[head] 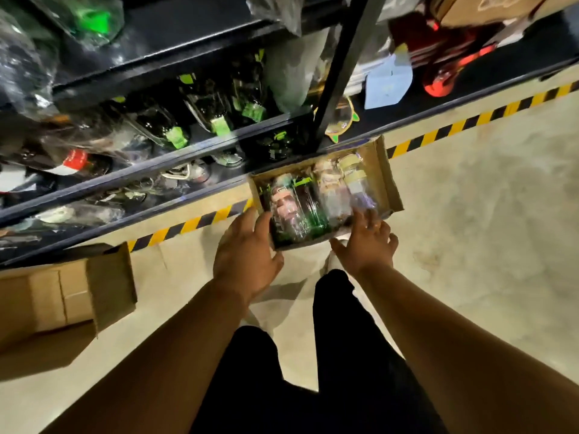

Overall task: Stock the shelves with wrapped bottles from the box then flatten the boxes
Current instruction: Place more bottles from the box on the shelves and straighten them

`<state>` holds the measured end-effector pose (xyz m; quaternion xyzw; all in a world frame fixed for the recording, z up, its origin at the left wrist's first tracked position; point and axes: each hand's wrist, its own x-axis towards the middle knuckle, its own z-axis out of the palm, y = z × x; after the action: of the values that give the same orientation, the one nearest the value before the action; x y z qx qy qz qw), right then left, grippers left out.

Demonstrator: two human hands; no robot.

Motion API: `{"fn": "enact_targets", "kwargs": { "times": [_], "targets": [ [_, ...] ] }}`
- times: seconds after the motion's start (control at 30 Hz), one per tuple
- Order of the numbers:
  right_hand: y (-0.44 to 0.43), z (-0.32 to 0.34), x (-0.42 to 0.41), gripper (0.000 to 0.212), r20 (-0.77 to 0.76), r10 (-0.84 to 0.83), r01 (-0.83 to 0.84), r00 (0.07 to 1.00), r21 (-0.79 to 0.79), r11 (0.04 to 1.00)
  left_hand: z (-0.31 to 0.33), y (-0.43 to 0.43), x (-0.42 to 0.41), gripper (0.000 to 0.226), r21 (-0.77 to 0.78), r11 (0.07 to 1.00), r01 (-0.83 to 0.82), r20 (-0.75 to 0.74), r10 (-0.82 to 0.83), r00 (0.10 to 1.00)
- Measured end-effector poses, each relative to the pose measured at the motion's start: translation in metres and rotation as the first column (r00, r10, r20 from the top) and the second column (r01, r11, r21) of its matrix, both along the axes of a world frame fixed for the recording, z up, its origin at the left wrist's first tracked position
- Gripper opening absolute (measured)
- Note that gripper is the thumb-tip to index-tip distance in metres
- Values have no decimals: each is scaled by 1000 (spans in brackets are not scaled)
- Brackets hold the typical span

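An open cardboard box (388, 177) lies on the floor against the black shelves (175, 151). It holds several plastic-wrapped bottles (313, 202), some with green parts. My left hand (247, 255) hovers at the box's near-left corner, fingers spread and relaxed, holding nothing. My right hand (366, 242) reaches over the box's near-right edge, its blurred fingers over the wrapped bottles; no grip shows. More wrapped bottles with green tags (219, 123) lie on the middle shelf.
An empty open cardboard box (78, 292) lies on the floor at the left. Yellow-and-black hazard tape (470, 120) runs along the shelf base. Red items (445, 67) and a pale blue card sit on the right shelf. My dark-trousered legs stand below the box.
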<state>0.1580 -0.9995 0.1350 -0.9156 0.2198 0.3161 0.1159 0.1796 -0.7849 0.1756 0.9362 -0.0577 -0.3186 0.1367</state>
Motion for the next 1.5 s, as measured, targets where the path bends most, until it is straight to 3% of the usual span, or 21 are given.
{"fn": "enact_targets", "kwargs": {
  "times": [0.13,0.23,0.33,0.53,0.73,0.93,1.1,1.3,1.43,1.5],
  "targets": [
    [-69,-46,43,86,2,89,-89,996,4,996,-46,-68,23,84,-38,999,-37,36,39,999],
    [-112,-84,70,86,22,129,-130,991,25,991,-80,-105,28,85,-119,983,-140,-32,137,990],
    [-143,-133,78,88,37,114,-116,993,53,992,-122,-131,33,83,-141,981,-135,-87,124,988],
    [-174,-245,71,97,-86,115,-102,990,147,984,-203,-156,38,82,-38,989,-142,-135,135,982],
    [-193,-329,81,95,-57,-45,50,997,78,996,-281,-166,34,81,-60,990,-125,-100,118,988],
    [-190,-393,114,100,-69,-15,18,997,56,998,-341,-170,34,83,-80,964,-254,-144,241,960],
    [-183,-418,124,107,-37,-55,55,998,-3,998,-373,-167,42,82,-84,944,-318,-210,295,932],
    [-189,-403,124,110,-80,-80,86,994,77,993,-367,-167,54,79,-112,932,-344,-230,313,921],
    [-198,-383,125,107,-104,-182,203,978,252,946,-351,-171,60,74,-110,937,-332,-234,300,925],
    [-198,-371,122,100,-114,-322,338,940,438,833,-344,-175,63,70,-108,941,-321,-254,286,924]
  ]
}}
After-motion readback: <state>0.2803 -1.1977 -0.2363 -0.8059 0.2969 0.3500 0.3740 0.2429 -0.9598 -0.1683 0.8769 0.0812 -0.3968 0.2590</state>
